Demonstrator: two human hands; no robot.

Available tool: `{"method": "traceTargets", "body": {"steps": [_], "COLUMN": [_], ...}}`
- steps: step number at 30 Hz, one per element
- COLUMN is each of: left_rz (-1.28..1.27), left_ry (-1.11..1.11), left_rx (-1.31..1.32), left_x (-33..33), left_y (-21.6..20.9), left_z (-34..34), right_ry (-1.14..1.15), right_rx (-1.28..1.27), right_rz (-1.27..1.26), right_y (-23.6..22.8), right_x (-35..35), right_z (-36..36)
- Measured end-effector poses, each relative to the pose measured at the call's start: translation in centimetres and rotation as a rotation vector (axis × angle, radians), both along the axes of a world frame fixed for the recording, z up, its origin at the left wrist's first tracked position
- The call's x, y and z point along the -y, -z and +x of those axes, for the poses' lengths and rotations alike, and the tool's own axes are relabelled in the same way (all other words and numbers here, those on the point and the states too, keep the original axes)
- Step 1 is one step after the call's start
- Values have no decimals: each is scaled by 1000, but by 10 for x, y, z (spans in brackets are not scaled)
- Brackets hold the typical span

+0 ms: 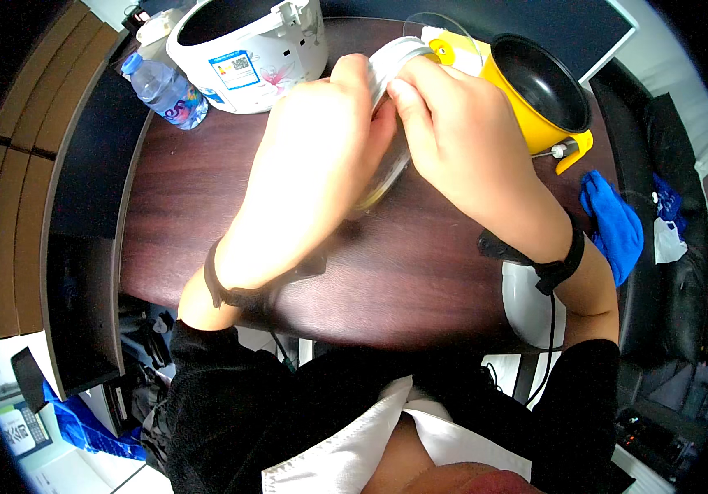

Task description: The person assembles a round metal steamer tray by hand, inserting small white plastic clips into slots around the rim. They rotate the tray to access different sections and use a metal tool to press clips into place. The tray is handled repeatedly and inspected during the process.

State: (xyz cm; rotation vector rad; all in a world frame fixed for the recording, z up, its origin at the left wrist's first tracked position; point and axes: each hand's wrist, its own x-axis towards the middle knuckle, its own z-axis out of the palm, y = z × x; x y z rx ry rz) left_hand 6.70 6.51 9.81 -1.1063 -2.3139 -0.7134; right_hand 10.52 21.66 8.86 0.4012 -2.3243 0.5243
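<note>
Both my hands are closed around a clear container [384, 179] with a white, round-edged lid [401, 51], held tilted over the far middle of the table. My left hand [313, 136] grips its left side, thumb against the clear wall. From the right, my right hand [465, 123] presses on the lid's edge with fingers curled. The hands hide most of the container, and I cannot make out what is inside it. Just behind my left hand stands a white rice cooker body [247, 62] with a floral print. A yellow pot [539, 86] with a black inside is beside my right hand.
A water bottle [164, 90] with a blue cap stands at the far left. A clear round lid [444, 20] is behind the hands. A blue cloth [613, 222] hangs by the right edge. A white object [531, 305] sits near the front right. Brown boxes [16, 222] line the left.
</note>
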Motion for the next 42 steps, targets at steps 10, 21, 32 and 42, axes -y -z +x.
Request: {"method": "traceTargets", "body": {"steps": [10, 21, 32, 42], "left_rz": [6, -36, -10, -65], "left_ry": [68, 24, -27, 11], "left_rx": [4, 16, 109, -19], "left_x": [3, 1, 2, 1], "left_y": [-2, 0, -1, -2], "left_z": [-1, 7, 3, 9], "right_ry": [-11, -180, -213, -164], "right_rx": [23, 191, 91, 81], "right_rz": [68, -398, -9, -42], "right_y": [-7, 5, -3, 1], "right_x": [-6, -5, -15, -12], "right_z": [7, -2, -2, 0]}}
